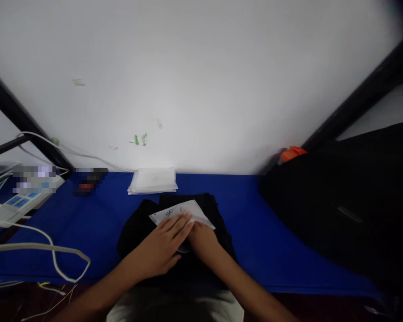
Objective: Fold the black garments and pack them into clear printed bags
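Observation:
A white, partly see-through plastic pouch (201, 213) with dark marks like "50" lies tilted over a dark, cloth-like bundle (137, 232). Across the near part of the pouch rests my left hand (166, 243), its fingers stretched out flat and its thumb apart. My right hand (203, 237) meets the pouch's near edge, with its fingers hidden in or beneath the pouch. Whether those fingers grip anything cannot be seen. Between my wrists a small pale rim shows against the black cloth.
Behind the bundle, a stack of white pouches (152, 180) lies by the wall. A large black bag (322, 201) fills the right side. At left are a power strip (23, 199), a blurred dark object (90, 181) and a looping white cable (53, 248). The blue surface (248, 250) ends near me.

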The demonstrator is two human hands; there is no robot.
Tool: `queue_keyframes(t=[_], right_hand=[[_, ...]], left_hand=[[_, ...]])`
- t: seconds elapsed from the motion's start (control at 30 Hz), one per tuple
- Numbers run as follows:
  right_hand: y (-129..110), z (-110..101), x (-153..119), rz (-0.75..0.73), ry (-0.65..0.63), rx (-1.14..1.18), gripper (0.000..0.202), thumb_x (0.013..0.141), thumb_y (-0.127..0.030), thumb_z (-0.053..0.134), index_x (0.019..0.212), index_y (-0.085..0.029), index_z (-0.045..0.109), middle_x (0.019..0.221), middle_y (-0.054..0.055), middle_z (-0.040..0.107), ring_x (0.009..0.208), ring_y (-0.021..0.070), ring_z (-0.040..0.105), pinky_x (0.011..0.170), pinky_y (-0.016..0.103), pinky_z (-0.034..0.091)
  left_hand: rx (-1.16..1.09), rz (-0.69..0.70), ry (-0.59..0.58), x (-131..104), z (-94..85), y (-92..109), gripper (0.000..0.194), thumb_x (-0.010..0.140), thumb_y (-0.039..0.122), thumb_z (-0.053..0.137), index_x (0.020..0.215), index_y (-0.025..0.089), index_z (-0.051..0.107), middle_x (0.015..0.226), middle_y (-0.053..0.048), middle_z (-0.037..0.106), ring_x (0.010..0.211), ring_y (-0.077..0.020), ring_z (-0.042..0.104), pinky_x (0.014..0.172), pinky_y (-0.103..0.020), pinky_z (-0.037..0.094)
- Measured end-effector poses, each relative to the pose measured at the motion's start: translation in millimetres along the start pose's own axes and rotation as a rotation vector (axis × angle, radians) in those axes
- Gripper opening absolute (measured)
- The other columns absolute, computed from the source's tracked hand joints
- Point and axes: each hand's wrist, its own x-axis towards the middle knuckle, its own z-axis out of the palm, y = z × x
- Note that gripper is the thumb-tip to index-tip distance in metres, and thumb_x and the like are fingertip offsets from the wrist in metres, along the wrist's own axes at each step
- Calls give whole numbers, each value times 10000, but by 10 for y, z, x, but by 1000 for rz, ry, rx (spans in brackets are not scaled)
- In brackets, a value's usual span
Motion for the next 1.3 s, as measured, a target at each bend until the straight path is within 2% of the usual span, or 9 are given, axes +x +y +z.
queue_keyframes(t=[0.07, 0.17, 0.33, 0.47, 0.63, 0.87, 0.97, 1.13, 1.3], right_hand=[[55, -86, -53, -50, -30, 79, 443, 794, -79, 541, 1227, -146, 612, 1071, 132, 715, 1009, 249, 674, 904, 359, 531], [121, -227, -143, -145, 18, 226, 445, 784, -88, 537, 1214, -180, 606, 1061, 105, 712, 991, 240, 672, 860, 364, 556], [20, -423, -188, -344, 521, 284, 488, 847, -58, 501, 1324, -167, 508, 1138, 146, 668, 1075, 248, 630, 883, 424, 557], [-209, -579, -138, -458, 685, 259, 371, 867, -127, 593, 1237, -129, 561, 1063, 135, 694, 1053, 246, 626, 926, 445, 534], [-324, -659, -54, -539, 673, 233, 135, 909, -78, 538, 966, -150, 637, 848, 62, 712, 850, 180, 649, 937, 410, 528], [-296, -624, -65, -534, 593, 253, 124, 959, -121, 490, 931, -159, 606, 824, 46, 679, 805, 160, 627, 957, 435, 536], [-162, -574, -66, -509, 600, 230, 132, 960, -110, 469, 924, -161, 585, 829, 51, 664, 819, 166, 624, 961, 464, 539], [416, -515, -112, -364, 662, 90, 120, 952, -111, 482, 965, -186, 574, 896, 67, 657, 902, 198, 637, 917, 499, 561], [520, -648, -260, -263, 426, 139, 140, 933, -223, 571, 1071, -198, 573, 1091, 120, 662, 1081, 262, 614, 918, 497, 550]], left_hand=[[-60, 15, 44, -94, 41, -74, 847, 742, 34, 538, 1507, 202, 217, 1576, -148, 287, 1427, -282, 339, 1100, -456, 393], [-220, 6, 336, -205, 97, -151, 557, 814, 23, 508, 1331, 218, 440, 1370, -130, 575, 1270, -232, 547, 1001, -408, 499], [-266, -15, 741, -169, 14, -120, 230, 908, 54, 505, 1047, 206, 607, 1069, -86, 727, 1046, -195, 669, 894, -356, 555], [-229, 45, 757, -91, -53, -29, 217, 926, 88, 502, 1053, 185, 649, 970, -85, 723, 938, -191, 672, 813, -349, 568], [-311, 35, 746, -55, -20, 44, 182, 904, 50, 506, 926, 160, 649, 849, -73, 689, 839, -175, 657, 730, -317, 571], [-346, 31, 800, 2, 10, 85, 151, 917, 87, 537, 869, 166, 656, 802, -51, 701, 776, -158, 664, 682, -282, 571], [-365, -7, 835, -5, -24, 99, 142, 911, 81, 556, 885, 164, 668, 821, -49, 720, 784, -154, 672, 698, -279, 568], [-330, -162, 1006, -129, -163, 4, 132, 887, 75, 600, 888, 181, 679, 845, -30, 735, 814, -164, 684, 723, -293, 555], [-484, -87, 986, -152, -174, -24, 118, 912, 101, 577, 899, 176, 668, 831, -33, 719, 797, -174, 678, 686, -307, 550]])
